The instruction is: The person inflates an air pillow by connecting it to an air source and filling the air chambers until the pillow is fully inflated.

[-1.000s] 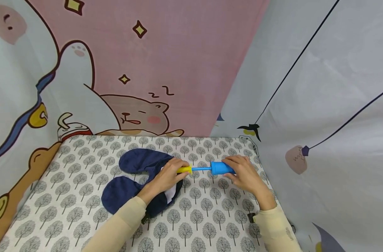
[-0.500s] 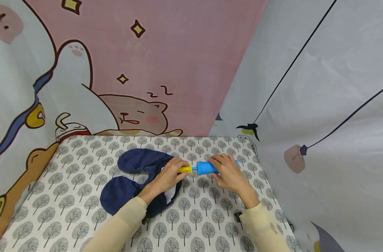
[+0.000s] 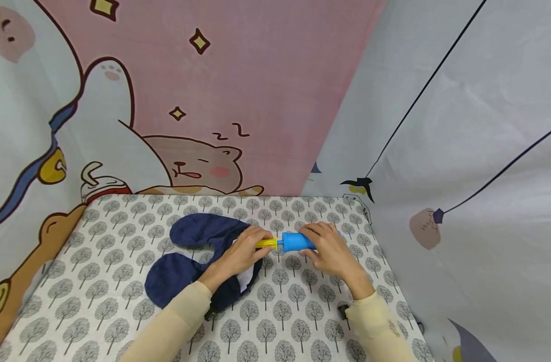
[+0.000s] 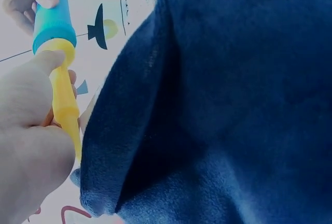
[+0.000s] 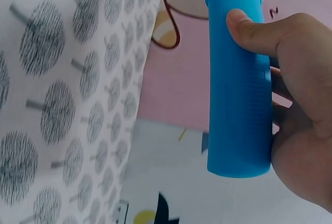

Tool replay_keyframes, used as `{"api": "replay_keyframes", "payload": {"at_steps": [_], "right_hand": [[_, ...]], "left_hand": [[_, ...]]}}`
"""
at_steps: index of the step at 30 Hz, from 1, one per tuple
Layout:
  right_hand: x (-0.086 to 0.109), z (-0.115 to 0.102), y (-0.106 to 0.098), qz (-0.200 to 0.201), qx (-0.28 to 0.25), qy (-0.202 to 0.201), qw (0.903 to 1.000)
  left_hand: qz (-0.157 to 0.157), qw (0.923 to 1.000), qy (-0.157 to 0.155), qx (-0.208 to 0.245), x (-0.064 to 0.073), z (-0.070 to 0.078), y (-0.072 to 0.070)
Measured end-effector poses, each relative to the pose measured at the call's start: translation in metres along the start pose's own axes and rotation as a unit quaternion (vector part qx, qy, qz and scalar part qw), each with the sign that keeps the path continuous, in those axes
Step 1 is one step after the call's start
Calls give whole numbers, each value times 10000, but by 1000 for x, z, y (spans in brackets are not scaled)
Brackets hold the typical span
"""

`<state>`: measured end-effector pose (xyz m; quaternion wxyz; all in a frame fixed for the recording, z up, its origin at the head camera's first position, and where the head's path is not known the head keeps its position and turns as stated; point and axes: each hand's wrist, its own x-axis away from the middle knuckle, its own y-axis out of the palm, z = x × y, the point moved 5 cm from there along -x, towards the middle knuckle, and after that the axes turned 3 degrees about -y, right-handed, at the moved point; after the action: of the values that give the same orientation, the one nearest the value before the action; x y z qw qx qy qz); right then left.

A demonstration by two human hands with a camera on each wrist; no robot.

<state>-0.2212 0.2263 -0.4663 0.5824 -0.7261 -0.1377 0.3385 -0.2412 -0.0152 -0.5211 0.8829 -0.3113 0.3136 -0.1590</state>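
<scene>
Two letters Z (image 3: 240, 130) could be read on the far pink hanging (image 3: 275, 75), just above a drawn sleeping bear (image 3: 207, 168); the left hand (image 3: 242, 252) was clamped around a yellow handle (image 3: 266, 243), thumb and fingers curled about it; the right hand (image 3: 330, 247) was wrapped around a blue cylinder (image 3: 297, 242), its thumb pressed along the side. Cylinder and handle lay in line, a short blue rod (image 3: 280, 242) between them, above the tree-print worktop (image 3: 266, 327); a navy U-shaped pillow (image 3: 171, 276) lay on the left, partly beneath the left hand.
</scene>
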Motion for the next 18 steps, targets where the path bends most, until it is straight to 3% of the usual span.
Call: {"api": "replay_keyframes", "payload": {"at_steps": [7, 18], "right_hand": [[24, 28, -12, 117, -122, 336, 9993], [51, 63, -34, 299, -132, 643, 9974]], "left_hand": [[101, 9999, 79, -54, 1, -16, 10], [51, 9999, -76, 63, 0, -15, 9]]}}
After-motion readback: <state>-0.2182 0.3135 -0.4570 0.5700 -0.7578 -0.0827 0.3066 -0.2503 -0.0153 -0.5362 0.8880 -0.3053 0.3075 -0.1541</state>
